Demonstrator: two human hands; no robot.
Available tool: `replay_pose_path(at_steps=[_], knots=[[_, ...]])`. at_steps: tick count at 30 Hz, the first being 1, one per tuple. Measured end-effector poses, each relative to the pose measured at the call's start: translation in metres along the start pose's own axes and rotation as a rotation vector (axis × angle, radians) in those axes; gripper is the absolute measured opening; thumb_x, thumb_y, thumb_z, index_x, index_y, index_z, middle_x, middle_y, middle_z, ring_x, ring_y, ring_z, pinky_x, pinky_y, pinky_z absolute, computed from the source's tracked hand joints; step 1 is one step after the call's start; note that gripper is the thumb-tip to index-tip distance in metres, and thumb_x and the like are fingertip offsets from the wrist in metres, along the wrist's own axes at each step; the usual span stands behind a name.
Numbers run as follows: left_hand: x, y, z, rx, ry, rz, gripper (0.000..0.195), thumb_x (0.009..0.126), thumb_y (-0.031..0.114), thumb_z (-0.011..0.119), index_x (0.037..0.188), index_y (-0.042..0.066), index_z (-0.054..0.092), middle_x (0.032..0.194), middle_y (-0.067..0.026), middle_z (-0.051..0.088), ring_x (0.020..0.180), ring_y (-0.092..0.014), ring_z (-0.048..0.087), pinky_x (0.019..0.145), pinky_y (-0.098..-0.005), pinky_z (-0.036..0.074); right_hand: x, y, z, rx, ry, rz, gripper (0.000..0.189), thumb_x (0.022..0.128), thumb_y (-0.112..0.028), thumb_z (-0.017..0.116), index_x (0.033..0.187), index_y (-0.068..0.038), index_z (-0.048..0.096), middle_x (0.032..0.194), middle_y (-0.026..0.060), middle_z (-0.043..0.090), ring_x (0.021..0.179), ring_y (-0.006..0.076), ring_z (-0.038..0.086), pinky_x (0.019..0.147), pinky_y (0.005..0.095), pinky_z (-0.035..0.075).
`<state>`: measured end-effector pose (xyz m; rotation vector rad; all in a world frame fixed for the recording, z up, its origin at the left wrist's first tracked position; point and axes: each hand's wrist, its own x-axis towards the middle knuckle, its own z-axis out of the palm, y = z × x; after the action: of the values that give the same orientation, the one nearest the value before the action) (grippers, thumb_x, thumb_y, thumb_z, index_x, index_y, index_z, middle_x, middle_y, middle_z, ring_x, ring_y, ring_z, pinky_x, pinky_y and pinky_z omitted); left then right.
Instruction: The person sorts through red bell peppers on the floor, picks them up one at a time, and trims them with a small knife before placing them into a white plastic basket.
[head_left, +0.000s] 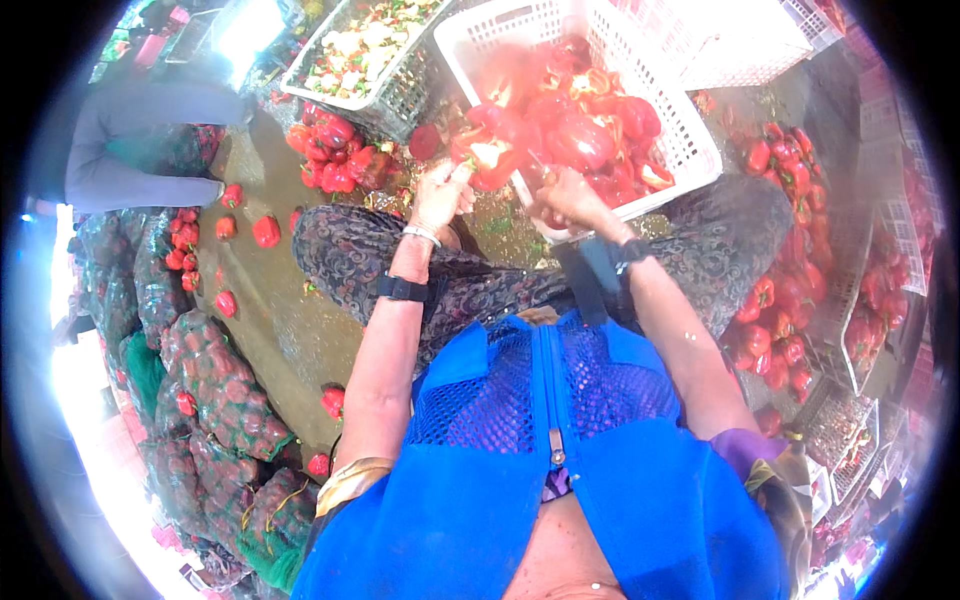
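My left hand (442, 196) grips a cut red bell pepper (489, 154) near its green stem, and the pale inside shows. My right hand (571, 199) is curled around what looks like a small knife (535, 159); glare and haze blur its thin blade, which points towards the pepper. Just beyond both hands stands a white perforated plastic crate (697, 150), tilted in view and holding many cut red peppers (585, 139). My right hand is over the crate's near edge. The left one is outside it, above the wet floor.
A crate of pepper cores and trimmings (360, 56) stands beyond a heap of whole red peppers (330, 146). Filled mesh sacks (221, 382) lie at left, with loose peppers (266, 231) on the floor. Another person's leg (150, 187) is at upper left. More peppers (780, 322) lie at right.
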<state>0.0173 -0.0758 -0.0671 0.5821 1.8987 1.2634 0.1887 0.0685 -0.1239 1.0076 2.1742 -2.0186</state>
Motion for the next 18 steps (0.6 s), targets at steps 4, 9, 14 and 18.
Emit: replay_pose_path(at_steps=[4, 9, 14, 18], knots=[[0.000, -0.001, 0.014, 0.171, 0.053, 0.055, 0.027, 0.090, 0.028, 0.051, 0.077, 0.005, 0.059, 0.058, -0.0050, 0.057, 0.048, -0.013, 0.055, 0.044, -0.0267, 0.041, -0.013, -0.026, 0.008, -0.517, 0.283, -0.140, 0.041, 0.081, -0.033, 0.058, 0.104, 0.001, 0.049, 0.084, 0.0245, 0.062, 0.085, 0.0402, 0.060, 0.073, 0.0487, 0.047], [0.008, 0.002, 0.021, 0.377, 0.130, 0.132, 0.033, 0.086, 0.034, 0.051, 0.077, 0.003, 0.057, 0.064, -0.0151, 0.059, 0.062, -0.030, 0.059, 0.060, -0.0409, 0.044, -0.029, -0.051, -0.003, -0.701, 0.252, -0.137, 0.033, 0.083, -0.025, 0.052, 0.104, 0.000, 0.048, 0.082, 0.0236, 0.063, 0.083, 0.0383, 0.061, 0.072, 0.0486, 0.048], [-0.001, 0.021, 0.030, 0.693, 0.178, 0.251, 0.033, 0.086, 0.037, 0.051, 0.078, 0.005, 0.058, 0.070, -0.0175, 0.061, 0.071, -0.037, 0.060, 0.063, -0.0450, 0.044, 0.006, -0.038, -0.006, -0.744, 0.299, -0.139, 0.029, 0.081, -0.022, 0.051, 0.102, -0.001, 0.050, 0.080, 0.0223, 0.063, 0.083, 0.0375, 0.062, 0.071, 0.0483, 0.048], [-0.001, 0.018, 0.030, 0.679, 0.174, 0.225, 0.032, 0.085, 0.037, 0.052, 0.080, 0.006, 0.058, 0.073, -0.0194, 0.060, 0.074, -0.037, 0.060, 0.064, -0.0458, 0.044, 0.031, -0.015, -0.008, -0.782, 0.275, -0.078, 0.026, 0.079, -0.019, 0.051, 0.097, -0.001, 0.057, 0.085, 0.0211, 0.063, 0.085, 0.0367, 0.062, 0.072, 0.0476, 0.049]])
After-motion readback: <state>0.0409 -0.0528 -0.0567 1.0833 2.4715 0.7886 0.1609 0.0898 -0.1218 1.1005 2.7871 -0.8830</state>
